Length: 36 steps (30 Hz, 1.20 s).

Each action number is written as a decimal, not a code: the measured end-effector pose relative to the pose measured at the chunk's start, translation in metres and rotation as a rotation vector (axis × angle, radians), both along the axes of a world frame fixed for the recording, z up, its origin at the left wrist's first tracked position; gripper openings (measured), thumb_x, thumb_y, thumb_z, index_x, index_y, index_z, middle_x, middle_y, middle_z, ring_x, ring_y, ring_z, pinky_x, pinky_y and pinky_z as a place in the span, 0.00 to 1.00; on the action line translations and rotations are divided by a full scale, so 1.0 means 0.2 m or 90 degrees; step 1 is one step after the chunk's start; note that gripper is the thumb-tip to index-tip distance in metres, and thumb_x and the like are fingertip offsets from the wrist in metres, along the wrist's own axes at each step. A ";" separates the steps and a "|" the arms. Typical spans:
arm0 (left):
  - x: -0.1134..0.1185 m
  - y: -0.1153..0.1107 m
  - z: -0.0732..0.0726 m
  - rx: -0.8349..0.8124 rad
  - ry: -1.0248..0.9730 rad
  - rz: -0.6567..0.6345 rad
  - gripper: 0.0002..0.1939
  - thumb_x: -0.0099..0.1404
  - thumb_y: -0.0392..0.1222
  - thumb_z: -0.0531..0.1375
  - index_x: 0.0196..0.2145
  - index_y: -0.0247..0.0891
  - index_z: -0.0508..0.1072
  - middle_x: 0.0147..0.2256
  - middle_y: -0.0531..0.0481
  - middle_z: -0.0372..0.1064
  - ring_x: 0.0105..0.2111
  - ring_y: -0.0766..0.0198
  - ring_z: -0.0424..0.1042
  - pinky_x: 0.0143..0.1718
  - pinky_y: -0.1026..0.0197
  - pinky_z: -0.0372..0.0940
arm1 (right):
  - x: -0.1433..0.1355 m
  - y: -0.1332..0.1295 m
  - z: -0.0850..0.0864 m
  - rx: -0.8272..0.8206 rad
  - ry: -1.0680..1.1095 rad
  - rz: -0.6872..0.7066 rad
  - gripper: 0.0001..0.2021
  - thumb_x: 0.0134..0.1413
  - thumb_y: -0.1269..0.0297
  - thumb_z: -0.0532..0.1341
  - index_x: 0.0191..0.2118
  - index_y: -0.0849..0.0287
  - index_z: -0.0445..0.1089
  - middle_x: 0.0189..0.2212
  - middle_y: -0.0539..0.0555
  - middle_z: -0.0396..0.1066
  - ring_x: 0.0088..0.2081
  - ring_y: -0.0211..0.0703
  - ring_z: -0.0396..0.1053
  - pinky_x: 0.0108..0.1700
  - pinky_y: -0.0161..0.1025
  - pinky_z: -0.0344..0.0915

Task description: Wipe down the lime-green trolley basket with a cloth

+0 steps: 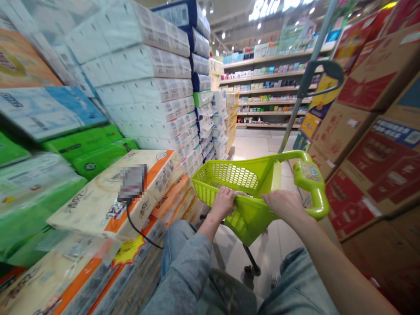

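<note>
A lime-green plastic shopping cart [249, 218] with a slotted basket stands in front of me, turned sideways. My left hand [224, 202] is closed over the near rim of its basket. A small pale item [241, 194] shows beside those fingers, too unclear to name. Farther right along the same rim, my right hand [285, 204] is closed with its thumb over the edge. To its right curves the cart's thick handle [320, 199], which neither hand touches. Little can be seen inside the basket.
On the left, a blurred device with a black cable [133, 181] lies on a tissue pack [88, 197]. White tissue packs [131, 78] are stacked behind. Cartons [354, 175] line the right side, near a pole with a grey handle [305, 78]. Stocked shelves [269, 89] stand at the back.
</note>
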<state>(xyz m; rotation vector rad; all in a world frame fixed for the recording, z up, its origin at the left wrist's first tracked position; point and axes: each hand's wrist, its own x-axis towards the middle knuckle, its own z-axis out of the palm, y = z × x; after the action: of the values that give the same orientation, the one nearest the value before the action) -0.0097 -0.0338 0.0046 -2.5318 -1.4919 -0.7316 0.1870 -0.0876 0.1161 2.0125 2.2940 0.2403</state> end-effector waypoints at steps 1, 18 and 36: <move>0.00 0.00 0.00 0.005 0.008 -0.007 0.10 0.67 0.42 0.48 0.38 0.39 0.67 0.35 0.49 0.65 0.41 0.61 0.62 0.52 0.55 0.55 | -0.02 0.01 0.00 0.007 0.004 -0.022 0.23 0.62 0.58 0.45 0.33 0.65 0.73 0.29 0.64 0.74 0.35 0.50 0.73 0.32 0.39 0.64; -0.09 0.05 -0.03 -0.048 -0.020 -0.016 0.15 0.69 0.47 0.43 0.45 0.44 0.66 0.41 0.52 0.67 0.47 0.63 0.62 0.61 0.44 0.38 | 0.03 0.06 -0.11 0.089 -0.032 0.077 0.25 0.61 0.55 0.46 0.27 0.66 0.74 0.29 0.63 0.73 0.36 0.47 0.69 0.38 0.39 0.58; -0.05 -0.01 -0.03 -0.057 -0.013 -0.141 0.15 0.67 0.44 0.47 0.47 0.40 0.67 0.41 0.47 0.68 0.43 0.61 0.65 0.46 0.56 0.61 | -0.07 0.13 -0.19 -0.059 -0.094 0.150 0.17 0.59 0.70 0.46 0.37 0.64 0.72 0.29 0.63 0.73 0.32 0.52 0.73 0.31 0.43 0.64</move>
<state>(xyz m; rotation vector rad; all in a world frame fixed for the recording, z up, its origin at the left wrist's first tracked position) -0.0199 -0.0363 -0.0006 -2.7971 -1.2898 -0.7370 0.1731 -0.0620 0.0788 1.6226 2.3976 0.2813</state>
